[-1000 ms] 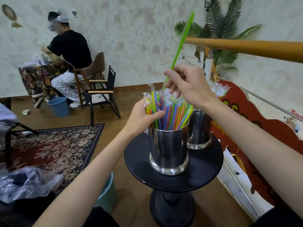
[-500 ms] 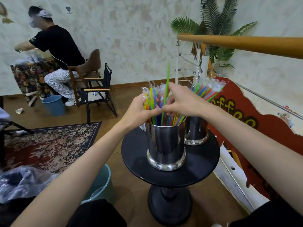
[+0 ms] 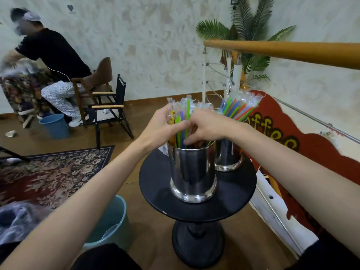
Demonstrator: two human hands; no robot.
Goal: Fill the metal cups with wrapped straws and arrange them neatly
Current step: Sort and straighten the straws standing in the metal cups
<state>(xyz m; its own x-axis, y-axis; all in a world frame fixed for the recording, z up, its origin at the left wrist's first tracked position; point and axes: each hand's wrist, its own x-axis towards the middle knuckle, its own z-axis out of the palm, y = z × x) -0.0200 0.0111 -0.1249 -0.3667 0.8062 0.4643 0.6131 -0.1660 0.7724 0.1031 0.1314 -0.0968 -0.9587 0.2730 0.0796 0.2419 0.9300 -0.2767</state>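
While "offee" reads on the red sign (image 3: pixel 272 137) behind the near metal cup (image 3: pixel 191 172), my left hand (image 3: pixel 163 129) and right hand (image 3: pixel 206 127) grip its clear-wrapped coloured straws (image 3: pixel 183 115).

Single head-worn wide-angle view, facing forward and down, close above round table (image 3: pixel 229 203) at frame centre

The near cup (image 3: pixel 192 172) is showing polished metal, mirror-bright and smooth, and the far cup (image 3: pixel 228 158) is gleaming the same way. The straws (image 3: pixel 180 121) are sitting in clear, crinkly plastic wrappers that are catching the light. The round worktop (image 3: pixel 233 193) is looking matt black and smooth. On the right, the handrail (image 3: pixel 282 52) is showing smooth varnished wood. The rug (image 3: pixel 48 172) on the left is looking like woven cloth.
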